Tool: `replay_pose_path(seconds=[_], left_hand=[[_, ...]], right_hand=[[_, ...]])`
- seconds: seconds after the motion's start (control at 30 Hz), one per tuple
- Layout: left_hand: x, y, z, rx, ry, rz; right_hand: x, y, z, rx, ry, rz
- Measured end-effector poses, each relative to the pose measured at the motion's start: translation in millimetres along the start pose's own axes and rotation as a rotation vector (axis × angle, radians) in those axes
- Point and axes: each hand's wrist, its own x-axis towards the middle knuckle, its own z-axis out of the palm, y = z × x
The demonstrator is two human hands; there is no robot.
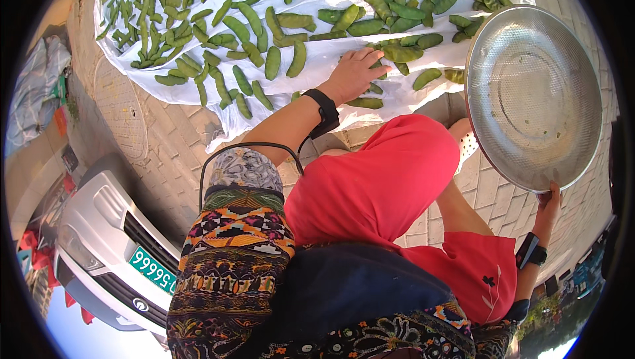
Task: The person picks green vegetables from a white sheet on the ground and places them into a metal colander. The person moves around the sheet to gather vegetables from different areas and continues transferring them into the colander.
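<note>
My left hand [353, 72], fingers spread, reaches onto a white cloth [173, 83] covered with flat green bean pods [273, 62]. Its fingertips touch or hover just over a cluster of pods [402, 54], and part of that cluster is hidden under the fingers. At the right, my right hand [549, 204] grips the rim of a round perforated metal basin [533, 96]. The basin is tilted with its inside facing me, and only small green bits cling to it.
The cloth lies on brick paving [168, 135]. My knee in red trousers [412, 145] is bent close to its edge. A black cable [248, 144] loops by my left forearm. At left are a manhole cover [119, 106] and a parked white car [106, 240].
</note>
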Motion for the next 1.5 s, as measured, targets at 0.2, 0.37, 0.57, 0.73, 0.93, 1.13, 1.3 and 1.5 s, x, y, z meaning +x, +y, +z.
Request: replay_pose_path(seconds=[0.2,0.37,0.57,0.73,0.93,1.13,1.3,1.5], left_hand=[[9,-8,-1,-0.265,0.241,-0.144],[-39,-28,-32,-0.877,0.122,-0.855],[-68,-42,-33,-0.51,0.052,-0.747],[-86,-26,-36,-0.562,-0.011,-0.802],[-122,6,-27,-1.035,0.188,-1.072],[-88,13,-22,-0.557,0.013,-0.655],[-30,26,6,-0.099,-0.204,-0.605],[-38,23,10,-0.24,-0.02,-0.502]], right_hand=[[-3,8,-3,-0.005,0.027,-0.013],[10,14,-7,0.02,0.041,-0.025],[18,8,-7,-0.021,-0.006,-0.02],[12,-3,4,-0.094,0.025,-0.03],[22,8,-14,-0.071,0.03,-0.004],[19,13,-16,0.029,0.028,0.013],[-2,9,0,0.025,0.047,-0.002],[-6,14,-6,-0.048,0.031,-0.022]])
